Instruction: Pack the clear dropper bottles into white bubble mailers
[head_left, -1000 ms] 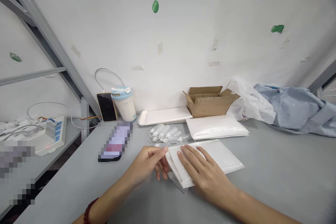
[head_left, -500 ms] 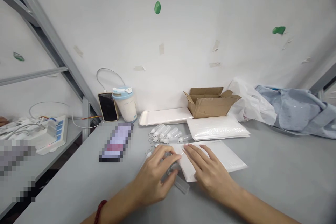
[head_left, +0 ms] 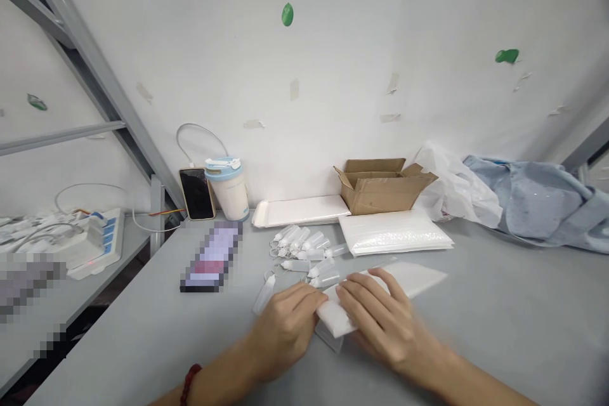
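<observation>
A white padded mailer (head_left: 415,278) is tilted up off the grey table between my hands. My left hand (head_left: 285,323) is closed on its left end, the thumb and fingertips pinching the edge. My right hand (head_left: 385,317) wraps over its middle, fingers bent across the top, the thumb hidden below. Small clear plastic bottles (head_left: 313,241) with white caps and ring loops lie in a group just beyond my hands. One bottle (head_left: 264,294) lies by my left knuckles. Under the mailer's near corner, a clear plastic piece (head_left: 329,337) shows in part.
More white padded mailers (head_left: 394,232) lie at the back, in front of an open cardboard box (head_left: 385,193). A cup (head_left: 229,190), a propped phone (head_left: 197,194) and a blurred-out flat device (head_left: 212,258) stand left. A plastic bag (head_left: 457,190) and blue cloth (head_left: 542,203) lie right.
My left fingers have closed on the mailer's end. The mailer has gone from lying nearly flat to tilted, its near end shifted slightly towards me, uncovering more bottles. My right fingers have curled round it.
</observation>
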`<state>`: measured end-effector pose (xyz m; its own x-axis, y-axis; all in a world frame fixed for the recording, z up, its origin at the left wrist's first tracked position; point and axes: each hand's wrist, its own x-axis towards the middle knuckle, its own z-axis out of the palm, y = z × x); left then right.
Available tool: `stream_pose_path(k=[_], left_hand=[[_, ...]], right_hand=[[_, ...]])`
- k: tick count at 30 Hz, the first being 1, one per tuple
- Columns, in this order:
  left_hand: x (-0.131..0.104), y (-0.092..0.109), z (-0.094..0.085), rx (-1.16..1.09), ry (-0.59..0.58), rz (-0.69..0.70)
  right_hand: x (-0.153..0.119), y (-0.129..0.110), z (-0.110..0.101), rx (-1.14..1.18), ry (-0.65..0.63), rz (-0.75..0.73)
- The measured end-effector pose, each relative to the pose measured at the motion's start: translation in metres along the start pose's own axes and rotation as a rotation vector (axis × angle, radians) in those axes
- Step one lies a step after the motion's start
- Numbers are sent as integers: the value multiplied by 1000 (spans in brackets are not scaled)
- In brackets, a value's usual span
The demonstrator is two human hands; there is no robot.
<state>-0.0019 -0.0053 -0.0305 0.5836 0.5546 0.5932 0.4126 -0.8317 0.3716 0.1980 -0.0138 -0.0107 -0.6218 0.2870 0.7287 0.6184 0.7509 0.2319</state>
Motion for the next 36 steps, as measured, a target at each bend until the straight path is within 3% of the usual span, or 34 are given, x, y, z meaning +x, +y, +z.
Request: stream_pose_path(k=[8,14,17,21,24,31,36], left_hand=[[16,2,-11,-168,82,-503],[41,-9,-13,-499,147,-711],[61,-16,-7,-651,98,-763],[90,-23,11,-1020,64,-864],[110,-28,25,-1122,34,-906],[133,-42,43,-1060,-33,-959],[132,-49,38,-839,-153,-908]], right_hand=[[3,7,-2,-197,91,178],[1,11,3,-322,128,240],[0,16,8,-350,57,275],[-3,30,15,-422,-94,326],[-6,46,17,-440,-180,326],[-17,76,18,-443,-299,401],[-22,88,21,-419,-327,430]])
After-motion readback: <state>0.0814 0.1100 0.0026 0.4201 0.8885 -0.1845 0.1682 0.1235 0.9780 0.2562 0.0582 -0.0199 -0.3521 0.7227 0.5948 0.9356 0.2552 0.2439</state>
